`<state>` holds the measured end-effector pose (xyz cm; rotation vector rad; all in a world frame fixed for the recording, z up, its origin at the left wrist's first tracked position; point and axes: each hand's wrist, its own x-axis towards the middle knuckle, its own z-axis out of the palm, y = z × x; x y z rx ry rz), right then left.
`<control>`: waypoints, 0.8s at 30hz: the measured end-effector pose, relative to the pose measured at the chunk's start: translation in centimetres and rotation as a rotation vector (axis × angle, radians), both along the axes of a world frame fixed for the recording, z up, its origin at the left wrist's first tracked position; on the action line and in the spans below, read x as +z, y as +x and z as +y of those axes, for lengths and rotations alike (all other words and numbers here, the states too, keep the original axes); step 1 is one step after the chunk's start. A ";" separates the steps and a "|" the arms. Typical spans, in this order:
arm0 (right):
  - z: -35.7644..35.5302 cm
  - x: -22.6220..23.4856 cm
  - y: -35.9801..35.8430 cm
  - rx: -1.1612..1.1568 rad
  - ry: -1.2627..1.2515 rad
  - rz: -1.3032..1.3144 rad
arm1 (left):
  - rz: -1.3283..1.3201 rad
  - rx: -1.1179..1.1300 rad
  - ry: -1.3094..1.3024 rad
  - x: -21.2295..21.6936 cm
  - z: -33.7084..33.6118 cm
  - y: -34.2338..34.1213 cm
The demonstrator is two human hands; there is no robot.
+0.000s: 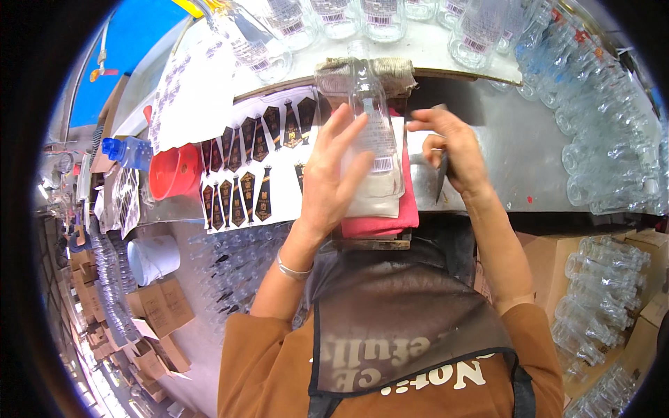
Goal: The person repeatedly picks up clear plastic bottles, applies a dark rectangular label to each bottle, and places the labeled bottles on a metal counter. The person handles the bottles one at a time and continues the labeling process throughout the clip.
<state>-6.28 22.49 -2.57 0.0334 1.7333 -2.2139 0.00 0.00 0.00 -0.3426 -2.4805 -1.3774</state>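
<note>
A clear glass bottle (375, 118) with a printed label on its side lies on folded white and pink cloths (382, 226), neck pointing away from me. Its neck rests against a rolled, stained cloth (397, 75). My left hand (331, 171) is open over the bottle's left side, fingers spread and slightly blurred; whether they touch the glass I cannot tell. To the right of the bottle, my right hand (456, 153) is closed on a thin dark blade-like tool (442, 177) pointing down toward me. Its index finger reaches toward the bottle.
Sheets of dark tie-shaped labels (263, 195) lie left of the cloths, beside a red bucket (174, 172) and a blue-capped bottle (129, 152). Labelled bottles (382, 21) stand on the raised shelf (313, 61) ahead. Bare bottles (606, 125) are stacked at right; boxed bottles (603, 289) sit below.
</note>
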 end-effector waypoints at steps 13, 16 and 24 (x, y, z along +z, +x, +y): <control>-1.5 4.6 -1.5 -0.055 0.435 0.661 | 0.002 -0.005 0.012 0.1 0.1 -0.2; -2.1 6.4 -1.5 0.061 0.541 0.900 | 0.007 -0.009 -0.006 0.1 -0.1 -0.2; -3.8 9.0 -2.4 0.243 0.718 1.189 | -0.144 -0.141 0.009 -0.5 -1.5 2.7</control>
